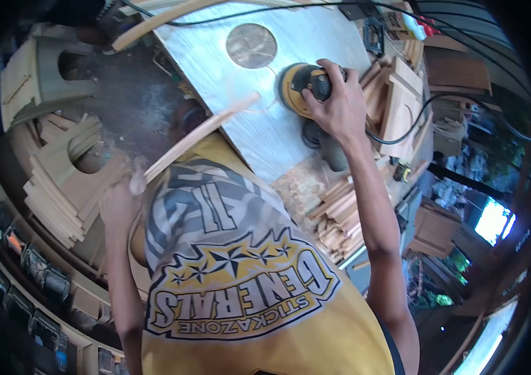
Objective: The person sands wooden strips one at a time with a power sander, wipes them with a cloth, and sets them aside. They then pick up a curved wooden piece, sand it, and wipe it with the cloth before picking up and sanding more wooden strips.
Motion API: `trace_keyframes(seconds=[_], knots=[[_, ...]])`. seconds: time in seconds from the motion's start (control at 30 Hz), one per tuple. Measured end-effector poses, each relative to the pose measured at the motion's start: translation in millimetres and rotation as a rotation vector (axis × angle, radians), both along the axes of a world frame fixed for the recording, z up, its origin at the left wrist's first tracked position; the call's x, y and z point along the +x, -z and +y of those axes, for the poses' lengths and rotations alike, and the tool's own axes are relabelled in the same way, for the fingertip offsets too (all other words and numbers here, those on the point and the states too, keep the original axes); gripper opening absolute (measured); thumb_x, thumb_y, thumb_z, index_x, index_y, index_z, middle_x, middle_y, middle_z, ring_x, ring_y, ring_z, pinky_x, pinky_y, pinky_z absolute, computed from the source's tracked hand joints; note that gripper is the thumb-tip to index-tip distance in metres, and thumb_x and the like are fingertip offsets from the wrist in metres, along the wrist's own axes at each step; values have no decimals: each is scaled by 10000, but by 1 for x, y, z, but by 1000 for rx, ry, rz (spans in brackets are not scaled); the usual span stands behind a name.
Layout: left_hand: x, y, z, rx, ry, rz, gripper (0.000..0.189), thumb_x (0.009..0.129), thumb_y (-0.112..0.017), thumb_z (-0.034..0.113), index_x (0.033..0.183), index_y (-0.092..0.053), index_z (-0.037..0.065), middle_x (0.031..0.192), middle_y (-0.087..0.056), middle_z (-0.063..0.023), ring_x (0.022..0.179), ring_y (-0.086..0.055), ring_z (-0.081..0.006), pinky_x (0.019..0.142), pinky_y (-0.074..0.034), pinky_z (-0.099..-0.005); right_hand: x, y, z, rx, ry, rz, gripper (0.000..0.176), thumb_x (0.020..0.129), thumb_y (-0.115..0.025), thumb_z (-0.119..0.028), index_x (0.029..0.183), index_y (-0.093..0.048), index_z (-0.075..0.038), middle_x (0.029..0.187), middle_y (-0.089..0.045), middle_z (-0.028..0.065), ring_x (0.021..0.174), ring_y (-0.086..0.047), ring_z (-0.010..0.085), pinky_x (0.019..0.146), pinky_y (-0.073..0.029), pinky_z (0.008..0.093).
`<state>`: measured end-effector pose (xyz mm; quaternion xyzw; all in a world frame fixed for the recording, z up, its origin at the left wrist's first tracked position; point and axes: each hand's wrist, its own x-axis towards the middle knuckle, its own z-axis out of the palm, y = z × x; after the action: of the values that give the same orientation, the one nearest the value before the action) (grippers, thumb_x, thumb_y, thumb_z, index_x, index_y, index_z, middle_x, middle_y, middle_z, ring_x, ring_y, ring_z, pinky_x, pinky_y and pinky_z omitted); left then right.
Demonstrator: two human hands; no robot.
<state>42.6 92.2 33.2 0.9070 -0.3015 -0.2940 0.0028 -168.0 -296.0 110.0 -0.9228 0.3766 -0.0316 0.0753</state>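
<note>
In the upper middle, my right hand (340,103) is wrapped over a black and yellow sander (300,89) on a whitish board (315,37). A round wood-coloured patch or hole (251,45) shows in this board, left of the sander. At the left, my left hand (120,203) is closed around the lower end of a long, thin, curved wooden strip (200,131). The strip slants up to the right, and its blurred far end lies over the board. Motion smears the left fingers somewhat.
Cut wooden pieces (340,219) are stacked below the board, beside sawdust (300,187). More curved panels (69,178) stand at the left. A dark cable (425,106) runs from near the sander to the right. Bottles (403,24) stand at the top right.
</note>
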Motion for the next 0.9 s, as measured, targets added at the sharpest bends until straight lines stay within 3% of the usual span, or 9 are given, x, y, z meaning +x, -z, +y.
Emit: trace_keyframes(seconds=[0.03,0.1,0.27,0.47,0.63,0.7,0.8,0.83,0.9], knots=[[7,-4,17,9,-5,-35,278,902,-689,307,949,-741,37,850,-730,-245,799,-709,-462,749,-556,-554,5,3,-4,-15,-14,-16,611,812,-820,-352,1365,-582,-251,1126,-570,240,961,-682,448,809,-574,514],[15,2,47,-265,-174,-203,249,879,-724,281,928,-720,37,800,-724,-227,724,-709,-441,673,-557,-524,12,5,-10,65,39,-10,606,809,-819,-350,1354,-576,-244,1160,-572,246,984,-678,469,842,-563,535],[17,-13,25,-713,-349,-256,234,781,-800,89,995,-753,5,766,-716,-201,698,-754,-298,675,-579,-384,22,12,-14,32,42,-70,579,801,-814,-348,1322,-594,-224,1203,-573,243,971,-670,482,848,-557,541],[16,-31,-3,-783,-233,-205,354,761,-792,51,1105,-738,-15,804,-729,-202,742,-762,-313,692,-575,-375,24,4,1,25,97,-21,541,812,-826,-343,1285,-595,-221,1183,-588,188,994,-677,424,832,-562,512],[18,-41,-18,-791,-173,-179,419,748,-806,60,1155,-736,-10,843,-737,-203,785,-768,-311,714,-578,-383,22,8,4,3,80,-34,547,803,-829,-323,1292,-605,-226,1179,-570,214,964,-650,436,790,-567,522],[16,-46,-23,-803,-116,-186,641,728,-811,51,1352,-667,42,988,-766,-211,908,-782,-305,803,-591,-375,24,8,6,10,106,-27,541,803,-827,-321,1289,-609,-225,1181,-572,209,980,-647,436,803,-564,520],[18,-38,-16,-809,-145,-92,640,747,-794,60,1372,-656,53,1046,-756,-222,932,-782,-284,822,-586,-358,25,10,8,-2,95,-40,530,804,-826,-322,1280,-615,-219,1191,-574,207,993,-642,436,827,-558,519],[18,-37,-15,-801,-158,-102,640,747,-794,60,1372,-656,53,1046,-756,-222,932,-782,-284,822,-586,-358,26,11,8,6,79,-44,530,804,-826,-322,1280,-615,-219,1191,-574,207,993,-642,436,827,-558,519],[15,-38,-21,-855,-182,-113,301,736,-826,90,1012,-729,20,793,-703,-190,705,-722,-323,676,-561,-379,26,11,9,20,106,-57,515,803,-825,-325,1264,-624,-211,1203,-576,203,1000,-639,432,839,-552,522]])
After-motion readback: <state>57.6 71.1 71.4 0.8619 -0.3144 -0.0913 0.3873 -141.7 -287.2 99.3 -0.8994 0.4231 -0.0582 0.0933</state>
